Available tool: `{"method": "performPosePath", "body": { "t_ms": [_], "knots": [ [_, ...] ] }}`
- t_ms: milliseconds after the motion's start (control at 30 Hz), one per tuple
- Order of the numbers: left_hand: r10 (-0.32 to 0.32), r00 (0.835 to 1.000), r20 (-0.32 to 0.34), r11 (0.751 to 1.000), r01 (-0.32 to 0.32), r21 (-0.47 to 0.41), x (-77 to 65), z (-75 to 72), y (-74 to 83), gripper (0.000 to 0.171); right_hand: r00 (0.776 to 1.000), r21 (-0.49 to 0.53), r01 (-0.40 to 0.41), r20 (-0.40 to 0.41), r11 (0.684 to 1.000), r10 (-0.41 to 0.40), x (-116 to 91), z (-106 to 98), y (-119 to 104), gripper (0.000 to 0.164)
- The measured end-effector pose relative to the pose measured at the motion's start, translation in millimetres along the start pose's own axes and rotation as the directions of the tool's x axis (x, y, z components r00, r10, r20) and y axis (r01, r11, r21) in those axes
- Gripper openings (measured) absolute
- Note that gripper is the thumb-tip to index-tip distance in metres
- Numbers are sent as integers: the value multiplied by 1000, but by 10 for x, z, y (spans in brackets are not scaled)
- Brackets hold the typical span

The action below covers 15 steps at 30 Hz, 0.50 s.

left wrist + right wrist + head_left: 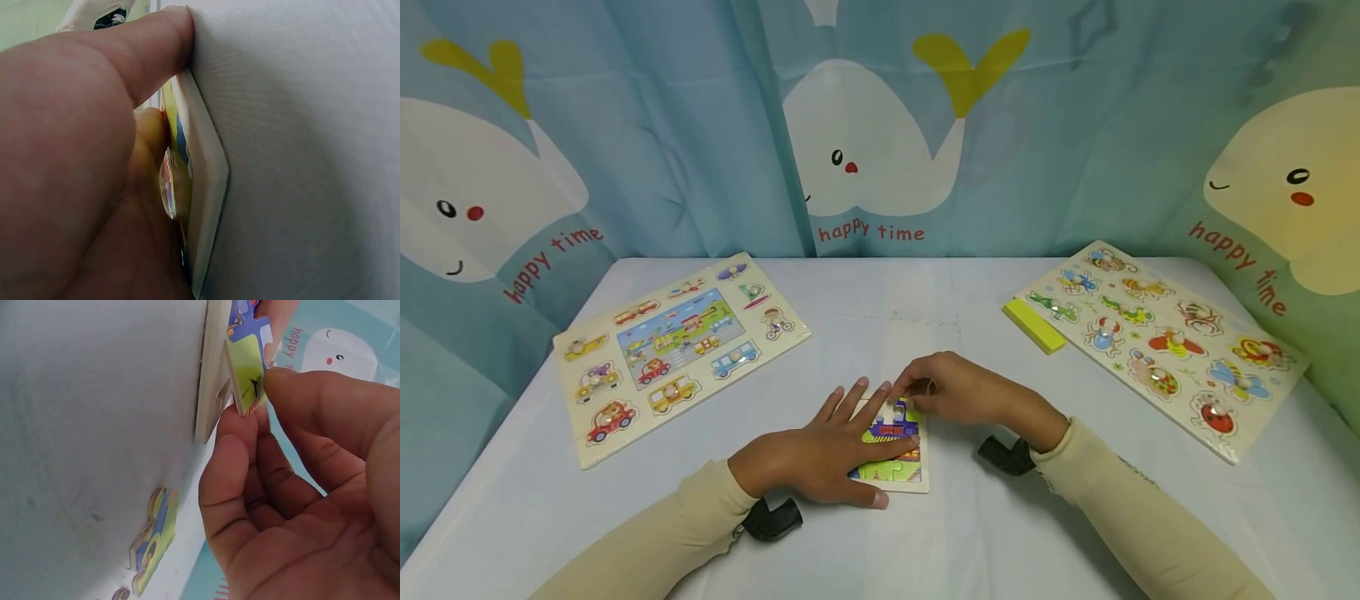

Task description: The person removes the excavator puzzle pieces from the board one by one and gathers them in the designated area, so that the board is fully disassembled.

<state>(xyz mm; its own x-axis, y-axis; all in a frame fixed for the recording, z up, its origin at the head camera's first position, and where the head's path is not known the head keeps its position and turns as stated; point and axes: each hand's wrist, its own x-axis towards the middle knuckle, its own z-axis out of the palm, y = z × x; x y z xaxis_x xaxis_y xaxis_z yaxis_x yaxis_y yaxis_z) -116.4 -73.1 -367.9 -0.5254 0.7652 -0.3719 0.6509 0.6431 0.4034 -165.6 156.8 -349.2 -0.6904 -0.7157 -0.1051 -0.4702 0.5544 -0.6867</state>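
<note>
A small jigsaw puzzle board (925,471) with a purple train picture lies on the table in the head view. My left hand (827,454) rests across it with fingers spread, covering its left part. In the left wrist view, the thumb (159,37) lies beside the board's pale edge (212,181). At the far right corner, my right hand (966,390) pinches a jigsaw piece between thumb and fingertips. The right wrist view shows this green and purple piece (247,359) tilted up from the board (211,369), one end raised.
A vehicle puzzle board (681,333) lies at the left. An insect puzzle board (1150,350) lies at the right, with a yellow block (1033,326) by its edge. Loose jigsaw pieces (153,540) lie on the table in the right wrist view. A whale-print curtain (880,125) hangs behind.
</note>
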Motion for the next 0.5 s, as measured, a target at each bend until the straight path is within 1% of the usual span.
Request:
{"method": "performPosePath", "body": {
  "t_ms": [233, 500],
  "knots": [
    [-4, 1000, -1, 1000, 4, -4, -7, -7, 7, 70, 1000, -20, 17, 19, 1000, -16, -7, -4, 6, 15],
    [-7, 1000, 4, 1000, 7, -8, -6, -7, 0, 70, 1000, -17, 18, 13, 1000, -18, -2, -5, -8, 16]
  ]
}}
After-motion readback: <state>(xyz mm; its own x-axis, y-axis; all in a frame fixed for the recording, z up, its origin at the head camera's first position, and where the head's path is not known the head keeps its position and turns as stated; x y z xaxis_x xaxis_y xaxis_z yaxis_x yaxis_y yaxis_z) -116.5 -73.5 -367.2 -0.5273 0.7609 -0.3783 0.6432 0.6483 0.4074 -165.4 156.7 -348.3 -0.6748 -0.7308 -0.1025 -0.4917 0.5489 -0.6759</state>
